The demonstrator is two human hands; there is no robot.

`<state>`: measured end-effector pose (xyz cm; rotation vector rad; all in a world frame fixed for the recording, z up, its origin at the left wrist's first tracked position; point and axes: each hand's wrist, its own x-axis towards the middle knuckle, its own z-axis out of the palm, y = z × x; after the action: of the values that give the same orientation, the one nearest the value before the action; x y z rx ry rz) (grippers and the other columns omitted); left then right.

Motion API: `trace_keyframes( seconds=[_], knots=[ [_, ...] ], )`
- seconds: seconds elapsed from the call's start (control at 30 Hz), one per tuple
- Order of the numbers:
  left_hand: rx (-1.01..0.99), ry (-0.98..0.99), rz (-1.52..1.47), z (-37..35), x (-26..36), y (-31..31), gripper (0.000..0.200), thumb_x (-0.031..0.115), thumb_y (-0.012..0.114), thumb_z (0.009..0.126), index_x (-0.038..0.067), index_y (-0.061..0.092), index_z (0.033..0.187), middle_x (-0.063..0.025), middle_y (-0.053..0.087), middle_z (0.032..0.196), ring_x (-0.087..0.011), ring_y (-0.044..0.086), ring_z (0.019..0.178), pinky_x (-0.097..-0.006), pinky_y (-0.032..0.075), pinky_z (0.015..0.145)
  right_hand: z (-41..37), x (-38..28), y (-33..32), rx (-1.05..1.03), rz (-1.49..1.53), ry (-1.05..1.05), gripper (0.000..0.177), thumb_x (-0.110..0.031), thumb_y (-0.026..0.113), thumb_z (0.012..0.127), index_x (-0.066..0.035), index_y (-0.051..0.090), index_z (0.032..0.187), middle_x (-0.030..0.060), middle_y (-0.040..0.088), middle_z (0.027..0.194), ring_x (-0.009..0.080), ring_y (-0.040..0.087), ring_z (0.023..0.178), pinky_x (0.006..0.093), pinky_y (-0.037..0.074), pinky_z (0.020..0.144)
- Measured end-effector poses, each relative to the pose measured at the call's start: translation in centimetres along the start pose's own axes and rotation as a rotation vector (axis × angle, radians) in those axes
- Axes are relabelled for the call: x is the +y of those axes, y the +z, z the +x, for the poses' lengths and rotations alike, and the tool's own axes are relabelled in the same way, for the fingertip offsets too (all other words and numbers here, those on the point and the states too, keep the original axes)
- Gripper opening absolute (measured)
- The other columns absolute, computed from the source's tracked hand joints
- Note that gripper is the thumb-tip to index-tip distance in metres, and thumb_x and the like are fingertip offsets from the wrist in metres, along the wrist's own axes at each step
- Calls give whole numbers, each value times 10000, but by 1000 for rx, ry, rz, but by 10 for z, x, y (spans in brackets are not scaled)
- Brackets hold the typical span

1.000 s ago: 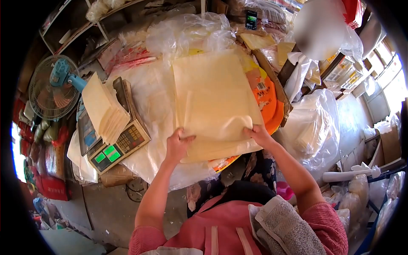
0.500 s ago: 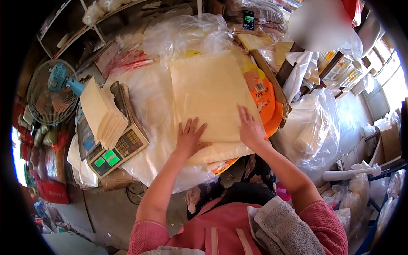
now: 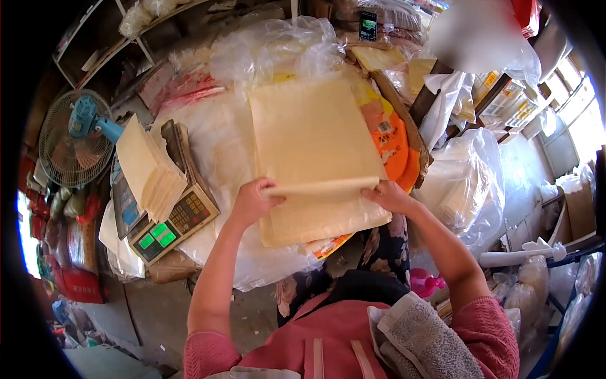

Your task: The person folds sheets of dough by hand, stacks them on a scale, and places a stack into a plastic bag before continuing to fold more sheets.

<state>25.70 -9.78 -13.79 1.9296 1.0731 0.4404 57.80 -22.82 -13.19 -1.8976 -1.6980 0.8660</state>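
Note:
A large cream-coloured sheet (image 3: 312, 129), thin like paper, lies on a stack of similar sheets (image 3: 328, 224) in front of me. Its near edge is raised and bent up in a roll across the stack. My left hand (image 3: 257, 197) grips the left end of that edge between thumb and fingers. At the right end, my right hand (image 3: 386, 194) pinches the same edge. Left of the stack, a bundle of folded cream sheets (image 3: 150, 170) rests on a digital scale (image 3: 178, 218) with a lit green display.
A fan (image 3: 79, 139) stands at the left behind the scale. Clear plastic wrap (image 3: 278, 50) heaps at the back, near a phone (image 3: 368, 26). An orange printed bag (image 3: 398, 148) and cardboard edge flank the stack's right. A filled plastic bag (image 3: 464, 189) stands farther right.
Both hands lay spread flat on the sheet; now they hold its near edge. That edge has lifted and moved away from me, uncovering more of the sheets below.

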Motion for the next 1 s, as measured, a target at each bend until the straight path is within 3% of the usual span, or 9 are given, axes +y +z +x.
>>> trace_keyframes(
  seconds=[0.07, 0.13, 0.2, 0.4, 0.5, 0.7, 0.8, 0.9, 1.0],
  knots=[
    [262, 31, -19, 14, -11, 11, 511, 159, 693, 750, 54, 534, 1223, -166, 561, 1215, -304, 535, 1111, -367, 431, 926, 18, 25, 21, 209, 173, 93, 427, -419, 571, 893, 2, 598, 827, 107, 581, 652, 211, 606, 630, 339, 464, 596],
    [531, -19, 67, 38, -11, 32, 523, 166, 680, 772, 64, 510, 1256, -176, 503, 1290, -294, 495, 1171, -383, 410, 954, 35, 18, 22, 209, 93, 228, 415, -412, 569, 885, -2, 589, 821, 153, 598, 689, 293, 614, 690, 384, 466, 638],
    [476, 174, 379, 55, -25, 46, 506, 198, 645, 813, 76, 492, 1280, -155, 442, 1359, -283, 436, 1237, -429, 368, 993, 51, 24, 30, 282, 42, 252, 425, -398, 576, 876, 5, 541, 748, 197, 579, 670, 345, 609, 696, 417, 465, 649],
    [324, 145, 656, 64, -43, 75, 494, 421, 480, 920, 122, 476, 1313, -77, 398, 1424, -254, 325, 1340, -558, 212, 1067, 49, -7, 31, 401, -279, 209, 454, -358, 535, 893, -50, 501, 1225, 216, 543, 1173, 373, 535, 1064, 434, 451, 862],
    [338, 138, 709, 65, -47, 81, 507, 434, 457, 928, 133, 449, 1335, -73, 386, 1432, -245, 323, 1342, -583, 177, 1073, 43, -23, 33, 437, -675, -236, 621, -303, 515, 917, -88, 247, 1434, 190, 314, 1434, 340, 327, 1317, 449, 286, 1065],
    [321, 302, 853, 69, -43, 80, 462, 355, 450, 928, 177, 427, 1354, -72, 407, 1401, -234, 355, 1319, -615, 164, 1063, 58, 12, 71, 339, -639, -190, 550, -292, 539, 898, -107, 367, 1387, 165, 268, 1468, 357, 226, 1361, 488, 203, 1096],
    [167, 235, 837, 70, -20, 62, 475, 346, 467, 910, 174, 427, 1351, -109, 470, 1304, -253, 422, 1243, -584, 218, 1044, 46, 2, 47, 582, -345, -195, 509, -287, 569, 886, -95, 420, 1333, 162, 487, 1309, 350, 418, 1255, 461, 353, 1014],
    [20, 121, 824, 54, 5, 46, 506, 381, 502, 882, 142, 444, 1325, -148, 546, 1154, -297, 521, 1092, -502, 363, 969, 14, -23, 32, 399, 203, 391, 437, -247, 621, 861, -15, 495, 1207, 142, 645, 1025, 310, 617, 984, 373, 499, 799],
    [-51, 20, 631, 39, -1, 55, 467, 373, 578, 848, 106, 527, 1229, -174, 600, 956, -289, 611, 877, -396, 497, 759, 3, -14, 54, 117, 715, 550, 347, -216, 638, 867, 16, 544, 1107, 118, 661, 943, 241, 660, 818, 334, 530, 678]
  ],
)
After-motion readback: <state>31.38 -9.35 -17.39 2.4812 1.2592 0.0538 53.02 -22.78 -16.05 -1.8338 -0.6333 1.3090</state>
